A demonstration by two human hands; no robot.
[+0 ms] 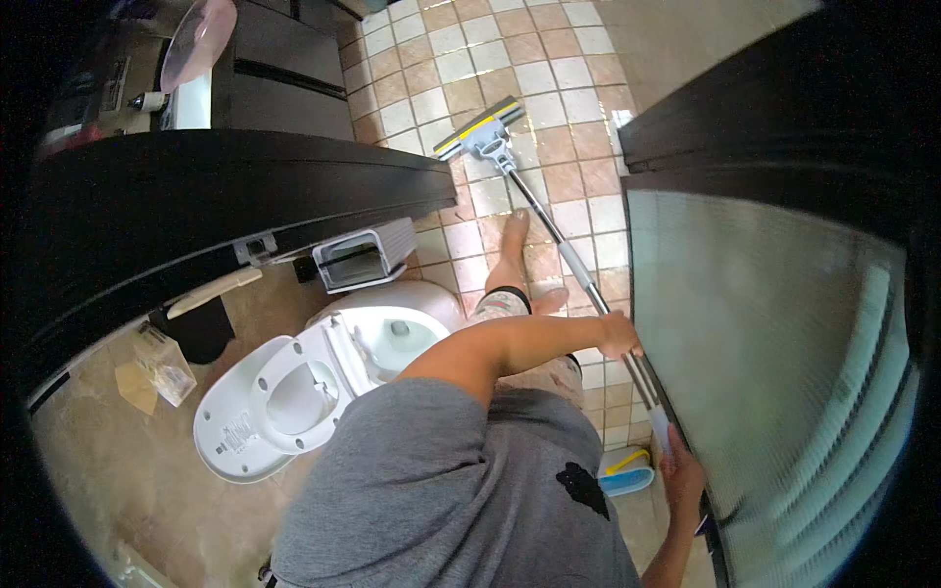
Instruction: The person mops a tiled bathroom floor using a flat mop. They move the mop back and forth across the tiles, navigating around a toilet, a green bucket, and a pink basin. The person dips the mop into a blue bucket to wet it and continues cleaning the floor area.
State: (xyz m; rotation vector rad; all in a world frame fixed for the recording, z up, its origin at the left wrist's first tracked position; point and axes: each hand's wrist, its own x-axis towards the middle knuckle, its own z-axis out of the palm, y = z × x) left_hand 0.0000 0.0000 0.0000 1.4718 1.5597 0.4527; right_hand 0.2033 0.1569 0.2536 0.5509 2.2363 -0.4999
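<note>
While both hands are wrapped round the pole of a long mop (578,271), the step in hand looks to be wiping the tiled floor (561,147) by pushing or drawing the head over it. The left hand (618,335) grasps the pole partway along, knuckles uppermost, and the right hand (682,475) holds the pale section near its rear end, close by the ribbed glass panel (735,314) that lines the floor's right edge. From there the mop slants forward and leftward, and its grey mop head (485,134), with a yellow strip across it, appears to rest on the pink and white tiles, toward the floor's left edge, near the tip of the dark frame (323,171). Whether the underside is sponge or blade, I cannot tell. Both bare feet (516,227) are behind the head, to the left of the pole. Glints on some tiles and joints suggest a wet surface, so the job seems under way rather than finished. As I judge it, the next move calls for a firm rear grip, the front hand steering, and the head pressed flat as it travels toward the floor's middle. Care would be needed at both edges: the head could knock the frame, and the rear end has little room beside the glass.
</note>
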